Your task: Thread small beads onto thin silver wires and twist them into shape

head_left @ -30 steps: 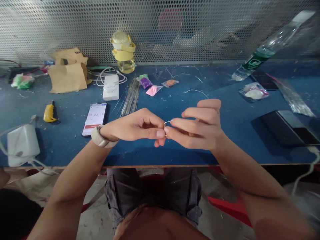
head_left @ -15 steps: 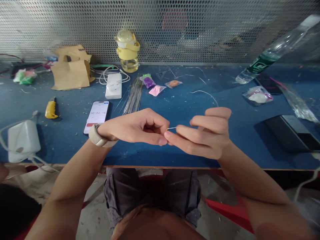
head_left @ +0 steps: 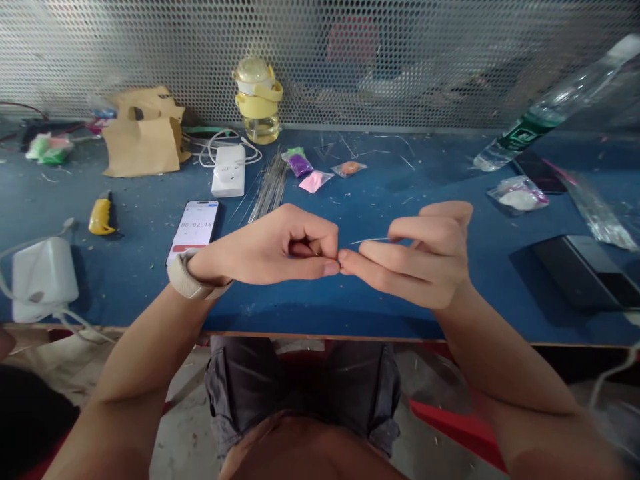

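Observation:
My left hand [head_left: 273,245], with a pale band at the wrist, is curled into a pinch above the blue table [head_left: 360,207]. My right hand [head_left: 415,257] pinches too, fingertip to fingertip with the left. Between them runs a thin silver wire [head_left: 370,241]; a short straight length shows above my right fingers, the rest is hidden in both hands. A bundle of straight wires [head_left: 270,188] lies on the table behind my left hand, beside a phone [head_left: 194,228] showing a timer.
Small bags of coloured beads [head_left: 306,170] lie behind the wire bundle, with a yellow-lidded jar [head_left: 259,100] against the perforated metal screen [head_left: 320,60]. A white power strip [head_left: 229,171], brown paper bag [head_left: 143,137], yellow cutter [head_left: 101,215], charger [head_left: 44,279], plastic bottle [head_left: 545,113] and black box [head_left: 583,270] surround my hands.
The curved loop of wire seen between my fingertips has been drawn in; now my fingertips meet and a straighter length of wire shows above my right fingers. Both hands rose slightly.

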A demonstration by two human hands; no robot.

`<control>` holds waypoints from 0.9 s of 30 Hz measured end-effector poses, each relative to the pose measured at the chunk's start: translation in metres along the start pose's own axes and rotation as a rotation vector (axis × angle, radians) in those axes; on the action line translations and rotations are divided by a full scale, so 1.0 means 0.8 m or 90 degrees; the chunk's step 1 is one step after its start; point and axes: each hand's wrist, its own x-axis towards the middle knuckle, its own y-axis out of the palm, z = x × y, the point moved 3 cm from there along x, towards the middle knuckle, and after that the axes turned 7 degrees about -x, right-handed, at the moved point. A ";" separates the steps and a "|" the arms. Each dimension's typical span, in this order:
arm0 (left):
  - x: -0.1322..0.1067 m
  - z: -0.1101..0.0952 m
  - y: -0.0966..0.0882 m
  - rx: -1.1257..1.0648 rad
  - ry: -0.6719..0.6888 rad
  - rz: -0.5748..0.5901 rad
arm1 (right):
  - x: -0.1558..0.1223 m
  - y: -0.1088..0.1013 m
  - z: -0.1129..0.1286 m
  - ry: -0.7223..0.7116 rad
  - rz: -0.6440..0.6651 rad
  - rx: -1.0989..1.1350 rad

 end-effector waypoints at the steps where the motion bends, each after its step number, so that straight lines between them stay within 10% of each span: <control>1: -0.001 0.000 -0.001 0.031 0.018 -0.020 | 0.004 0.001 0.001 -0.009 -0.036 -0.013; 4: -0.003 0.000 -0.004 0.136 0.075 -0.073 | 0.015 0.006 0.002 0.018 -0.102 -0.002; 16: 0.000 0.016 0.003 0.487 0.158 -0.195 | 0.006 0.036 -0.008 0.307 0.128 0.226; 22: 0.003 0.021 0.005 0.575 0.170 -0.214 | 0.007 0.051 -0.009 0.373 0.110 0.386; 27: 0.006 0.043 0.005 0.601 0.151 -0.308 | -0.005 0.063 -0.009 0.364 0.061 0.243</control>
